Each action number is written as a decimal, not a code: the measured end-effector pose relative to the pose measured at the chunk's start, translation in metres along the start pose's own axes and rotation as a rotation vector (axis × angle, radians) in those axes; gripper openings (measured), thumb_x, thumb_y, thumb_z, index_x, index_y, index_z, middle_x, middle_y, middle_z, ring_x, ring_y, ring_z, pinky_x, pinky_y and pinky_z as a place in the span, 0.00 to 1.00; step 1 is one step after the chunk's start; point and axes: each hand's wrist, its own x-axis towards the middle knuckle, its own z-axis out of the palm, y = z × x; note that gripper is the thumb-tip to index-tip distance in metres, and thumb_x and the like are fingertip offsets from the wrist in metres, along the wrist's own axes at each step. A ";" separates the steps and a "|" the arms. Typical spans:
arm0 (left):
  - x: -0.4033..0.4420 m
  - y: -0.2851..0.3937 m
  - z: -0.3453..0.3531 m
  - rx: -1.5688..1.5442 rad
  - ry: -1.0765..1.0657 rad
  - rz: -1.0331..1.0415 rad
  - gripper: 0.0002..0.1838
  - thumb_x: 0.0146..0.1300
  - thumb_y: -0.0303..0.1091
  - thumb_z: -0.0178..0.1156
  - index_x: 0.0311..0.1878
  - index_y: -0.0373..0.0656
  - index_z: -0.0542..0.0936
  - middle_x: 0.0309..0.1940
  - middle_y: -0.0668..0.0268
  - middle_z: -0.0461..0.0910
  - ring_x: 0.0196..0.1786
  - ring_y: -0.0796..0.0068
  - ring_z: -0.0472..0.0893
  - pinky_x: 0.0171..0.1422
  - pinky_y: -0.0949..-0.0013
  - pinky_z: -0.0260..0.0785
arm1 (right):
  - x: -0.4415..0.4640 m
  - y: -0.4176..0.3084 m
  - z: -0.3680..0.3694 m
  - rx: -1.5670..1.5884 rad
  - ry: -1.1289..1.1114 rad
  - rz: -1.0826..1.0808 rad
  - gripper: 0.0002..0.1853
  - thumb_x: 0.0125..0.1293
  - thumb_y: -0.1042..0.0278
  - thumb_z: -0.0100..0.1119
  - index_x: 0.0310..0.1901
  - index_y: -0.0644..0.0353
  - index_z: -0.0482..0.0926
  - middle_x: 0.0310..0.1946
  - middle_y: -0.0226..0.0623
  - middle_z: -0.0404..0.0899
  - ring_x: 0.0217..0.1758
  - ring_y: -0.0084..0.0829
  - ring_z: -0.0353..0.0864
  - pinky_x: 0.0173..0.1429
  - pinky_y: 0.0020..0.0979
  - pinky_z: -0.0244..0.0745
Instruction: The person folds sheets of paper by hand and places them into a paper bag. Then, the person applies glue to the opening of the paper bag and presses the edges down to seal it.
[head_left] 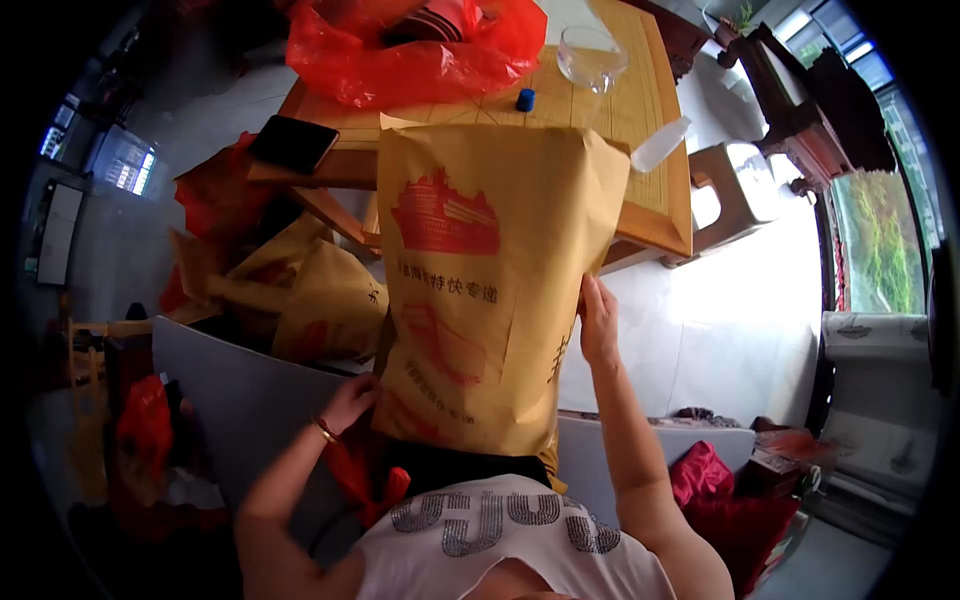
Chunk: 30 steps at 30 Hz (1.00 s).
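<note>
A large brown paper bag (480, 330) with a red ship print and dark lettering stands upright in front of my body, its upper end against the wooden table's near edge. My left hand (352, 402) is at the bag's lower left side, its fingertips partly hidden at the bag's edge. Higher up on the right side, my right hand (597, 318) grips the bag's edge, with some fingers hidden behind the paper. A bracelet circles my left wrist.
On the wooden table (640, 60) lie a red plastic bag (350, 60), a clear bowl (592, 60), a blue cap (526, 100), a translucent bottle (660, 145) and a black tablet-like object (293, 143). More brown bags (325, 300) lie left. A stool (735, 185) stands right.
</note>
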 end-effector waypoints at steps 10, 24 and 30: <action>0.050 0.094 -0.038 0.717 0.528 0.384 0.17 0.60 0.34 0.54 0.50 0.37 0.72 0.46 0.51 0.73 0.48 0.54 0.75 0.51 0.60 0.67 | -0.007 0.001 0.001 -0.037 0.015 -0.052 0.22 0.69 0.52 0.41 0.23 0.59 0.71 0.16 0.26 0.66 0.19 0.16 0.60 0.24 0.22 0.54; 0.202 0.227 0.047 1.244 0.153 0.446 0.41 0.56 0.70 0.39 0.69 0.57 0.53 0.70 0.63 0.49 0.71 0.59 0.47 0.69 0.48 0.36 | -0.014 0.014 -0.041 -0.261 0.175 -0.137 0.19 0.68 0.58 0.42 0.39 0.66 0.77 0.28 0.31 0.76 0.32 0.22 0.71 0.40 0.25 0.67; 0.199 0.228 0.048 1.323 0.141 0.404 0.42 0.56 0.70 0.41 0.69 0.56 0.52 0.70 0.62 0.47 0.72 0.59 0.44 0.70 0.48 0.34 | -0.004 -0.092 0.028 -1.155 0.183 -0.856 0.17 0.61 0.60 0.54 0.49 0.57 0.76 0.52 0.38 0.72 0.59 0.40 0.66 0.61 0.36 0.61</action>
